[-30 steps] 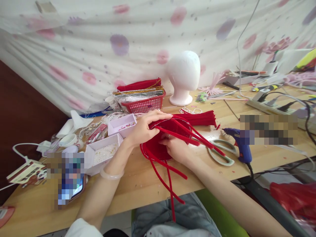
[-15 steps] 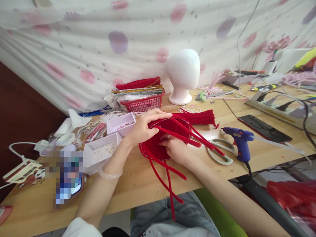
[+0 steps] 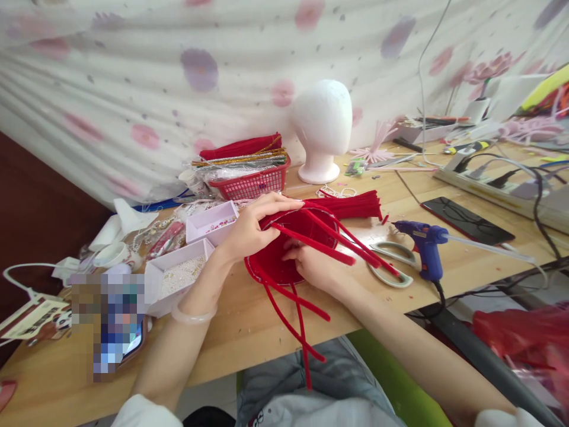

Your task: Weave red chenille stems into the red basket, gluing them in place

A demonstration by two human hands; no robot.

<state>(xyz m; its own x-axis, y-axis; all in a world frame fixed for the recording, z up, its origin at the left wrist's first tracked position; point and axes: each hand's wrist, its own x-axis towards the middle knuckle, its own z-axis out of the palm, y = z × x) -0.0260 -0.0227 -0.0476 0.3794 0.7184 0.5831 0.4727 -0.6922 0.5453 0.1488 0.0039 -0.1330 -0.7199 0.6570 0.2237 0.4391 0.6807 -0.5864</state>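
A hollow, bowl-shaped red pipe-cleaner piece is tilted above the table's near side, its open mouth facing me. Several loose red stems stick out of its rim to the right and hang below. My left hand is closed on the upper left rim, thumb in front and fingers over the top. Inside the hollow, my right hand has its fingers curled close to the inner wall. What its fingertips pinch, if anything, cannot be made out. Just behind the piece lies a bundle of red pipe cleaners.
Scissors and a blue glue gun lie to the right, near a black phone and a power strip. Behind stand a white foam head and a red basket. Bead boxes are on the left.
The whole view has shifted slightly, so everything sits a little further left and higher. Both hands keep nearly the same pose on the red piece.
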